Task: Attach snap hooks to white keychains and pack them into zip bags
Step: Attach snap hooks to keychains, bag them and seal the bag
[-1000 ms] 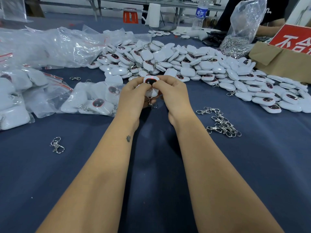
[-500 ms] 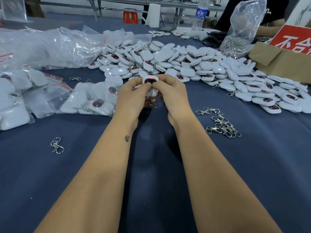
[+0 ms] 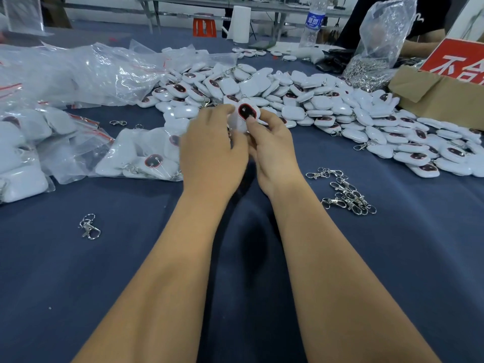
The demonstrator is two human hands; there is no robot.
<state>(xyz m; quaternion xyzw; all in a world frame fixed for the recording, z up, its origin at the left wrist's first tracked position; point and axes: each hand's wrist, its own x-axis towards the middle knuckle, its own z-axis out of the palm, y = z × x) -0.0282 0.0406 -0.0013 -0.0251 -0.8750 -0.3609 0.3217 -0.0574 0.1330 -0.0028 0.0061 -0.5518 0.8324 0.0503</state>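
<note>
One white keychain (image 3: 246, 113) is pinched by the right hand (image 3: 272, 150) above the worktop (image 3: 235, 258); the left hand (image 3: 212, 153) is curled against it — whether a hook is fitted cannot be told. Several packed zip bags (image 3: 141, 158) are laid at the left. A large pile of keychains (image 3: 314, 100) and loose snap hooks (image 3: 348, 195) remain — much is judged left.

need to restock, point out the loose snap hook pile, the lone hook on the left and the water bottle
snap hook pile (image 3: 348, 195), head view, middle of the cluster
lone snap hook (image 3: 89, 227), head view, its clasp body
water bottle (image 3: 312, 22), head view, blue label
</note>
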